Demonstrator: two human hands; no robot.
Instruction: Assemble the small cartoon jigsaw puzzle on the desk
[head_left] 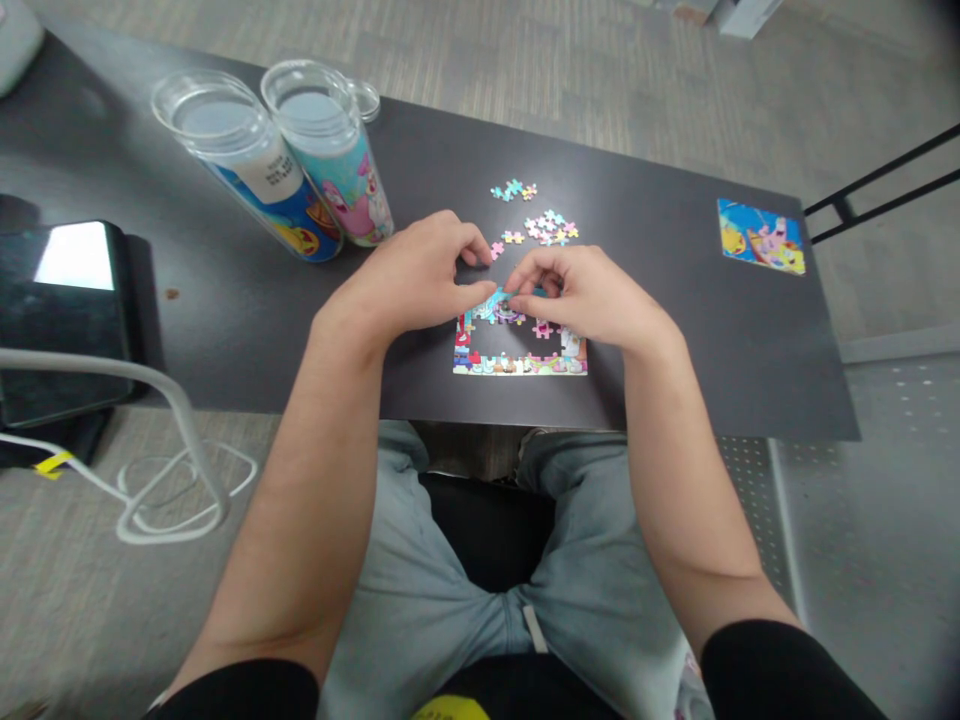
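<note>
A partly assembled jigsaw puzzle [517,366] lies near the table's front edge, its border joined around an open middle. My left hand [420,270] is at its upper left corner, thumb and forefinger apart, the thumb tip resting by the top edge. My right hand [581,295] pinches with thumb and forefinger at a puzzle piece [504,305] on the top row, partly hidden by the fingers. Just beyond my hands are a pink loose piece [497,250], a joined pair [513,237], a pile of loose pieces [551,228] and a smaller group [514,190].
Two clear-topped printed canisters [262,190] [341,170] stand at the left, with a clear lid [365,100] behind. A picture card [762,237] lies at the far right. A black device [64,320] and a white cable [172,390] are at the left edge.
</note>
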